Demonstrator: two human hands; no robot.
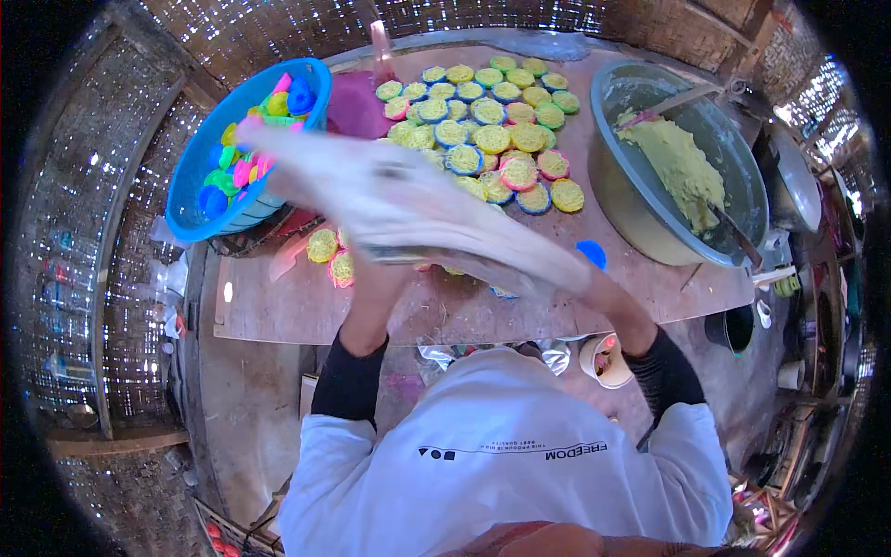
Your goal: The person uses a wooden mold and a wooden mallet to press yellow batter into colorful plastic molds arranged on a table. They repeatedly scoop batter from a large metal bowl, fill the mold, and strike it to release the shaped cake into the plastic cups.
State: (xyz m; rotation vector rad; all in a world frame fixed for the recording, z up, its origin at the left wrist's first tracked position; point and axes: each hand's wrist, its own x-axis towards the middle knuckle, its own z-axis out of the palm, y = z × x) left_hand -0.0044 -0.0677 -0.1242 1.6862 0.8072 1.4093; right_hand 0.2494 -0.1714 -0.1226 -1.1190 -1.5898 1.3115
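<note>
A white cloth-like sheet (427,209), smeared by motion, stretches slantwise above the table between my two hands; whether it is fabric or plastic I cannot tell. Its near edge is in my left hand (376,278), whose fingers are largely covered by it. My right hand (599,290) grips the sheet's lower right end. Behind and partly under it lie many small round cups (488,111) in yellow, green, blue and pink, topped with pale yellow shreds. A few more filled cups (322,245) sit left of my left hand. One blue cup (591,253) lies just beyond my right hand.
At the left stands a blue basket (186,218) of colourful empty cups. A large grey-green basin (603,139) at the right holds pale yellow-green dough (676,158) and a utensil. The brown tabletop (269,311) ends before my body. A white bucket (608,367) stands below its edge.
</note>
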